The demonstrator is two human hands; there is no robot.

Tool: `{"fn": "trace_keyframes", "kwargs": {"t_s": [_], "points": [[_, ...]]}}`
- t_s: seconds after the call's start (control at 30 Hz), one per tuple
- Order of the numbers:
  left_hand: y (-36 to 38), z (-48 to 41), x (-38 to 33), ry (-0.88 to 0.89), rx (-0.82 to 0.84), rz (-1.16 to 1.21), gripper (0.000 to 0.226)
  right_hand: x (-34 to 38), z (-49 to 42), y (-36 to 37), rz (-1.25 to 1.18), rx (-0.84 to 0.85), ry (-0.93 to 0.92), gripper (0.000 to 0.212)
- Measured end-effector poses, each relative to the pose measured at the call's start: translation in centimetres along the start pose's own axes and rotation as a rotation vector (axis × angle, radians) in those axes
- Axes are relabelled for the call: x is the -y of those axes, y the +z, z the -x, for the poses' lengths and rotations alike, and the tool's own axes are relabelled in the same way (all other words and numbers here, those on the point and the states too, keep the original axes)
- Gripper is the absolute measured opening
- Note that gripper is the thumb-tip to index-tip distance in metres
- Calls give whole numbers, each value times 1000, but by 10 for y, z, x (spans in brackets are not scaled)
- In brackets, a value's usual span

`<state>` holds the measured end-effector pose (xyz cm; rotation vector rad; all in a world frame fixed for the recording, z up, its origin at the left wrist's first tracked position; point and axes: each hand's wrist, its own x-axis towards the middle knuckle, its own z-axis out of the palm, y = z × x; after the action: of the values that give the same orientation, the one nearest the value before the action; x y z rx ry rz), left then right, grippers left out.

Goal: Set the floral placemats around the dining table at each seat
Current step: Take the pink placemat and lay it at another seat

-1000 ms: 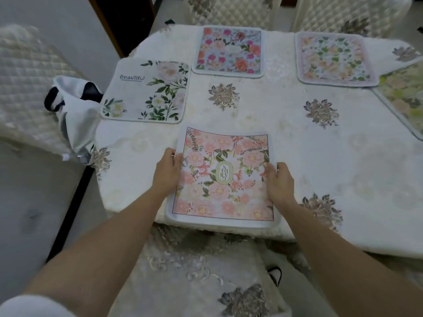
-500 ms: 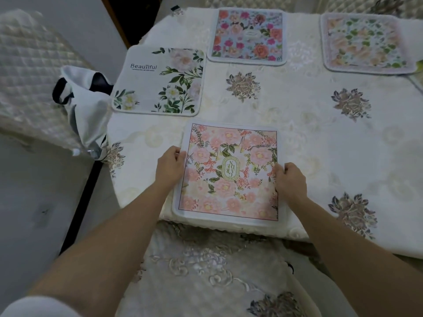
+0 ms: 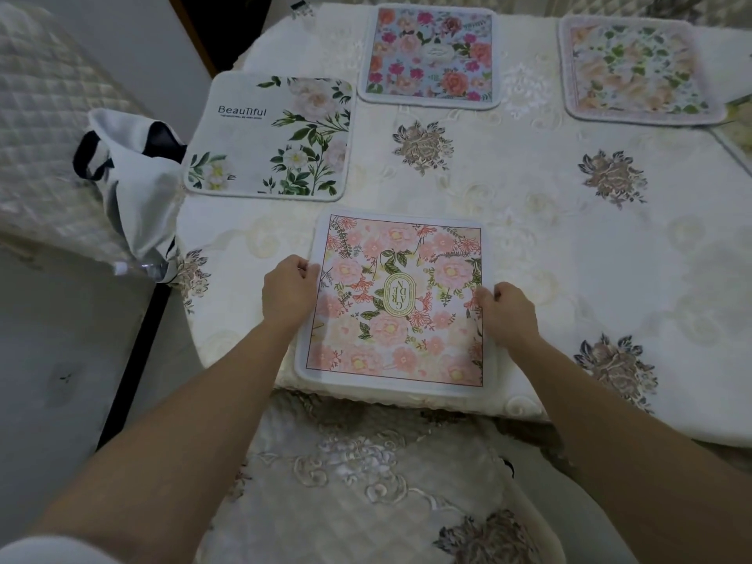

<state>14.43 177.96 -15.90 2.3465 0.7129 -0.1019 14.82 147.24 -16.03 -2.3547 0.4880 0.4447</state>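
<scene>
**Pink floral placemat (image 3: 396, 303) at the near seat, four others already out**

Far left of the left hand (image 3: 289, 295): a white bag (image 3: 134, 185) with dark handles, slumped against a quilted chair (image 3: 40, 116) just beside the bench (image 3: 529, 205). Impossible to tell whether any mats are inside it.

Beyond the left hand, a little to its left: a white placemat (image 3: 268, 136) printed "Beautiful", flat on the cloth and untouched. Placed, by the look of it.

Left hand curled over the left edge of the pink floral placemat. Right hand (image 3: 506, 313) curled over the right edge in the same way. Hands well apart, one clamped on each side edge, the printed face between them. Flat on the bench, near edge close to the bench's near edge, straight ahead of an embroidered chair seat (image 3: 366, 482) below the forearms.

Beyond the gap between the hands: a blue placemat (image 3: 429, 54) with red and pink roses, flat, apart from its neighbours.

Beyond the right hand and to its right: a pale placemat (image 3: 639, 69) with green leaves, also flat. Further right again, at the frame's edge: a sliver of a greenish placemat (image 3: 738, 128), mostly cut off.

Judged from this: four seats apparently set, the fifth mat already lying at its seat. Probably little left here but squaring it to the bench edge and letting go. Any seats further right of the right hand are out of view, so no saying whether more remain.
</scene>
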Motion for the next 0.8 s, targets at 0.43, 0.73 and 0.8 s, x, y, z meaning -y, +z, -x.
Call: {"fn": "trace_keyframes", "kwargs": {"t_s": [0.43,0.73,0.8], "points": [[26,16,-7,270,-225,-553,34,8,15,17,487,-375,-206,36],[81,41,-6,703,106,-593,58,25,16,90,522,-38,-663,60],[76,36,0,710,105,-601,64,7,10,79,600,-73,-705,68]]}}
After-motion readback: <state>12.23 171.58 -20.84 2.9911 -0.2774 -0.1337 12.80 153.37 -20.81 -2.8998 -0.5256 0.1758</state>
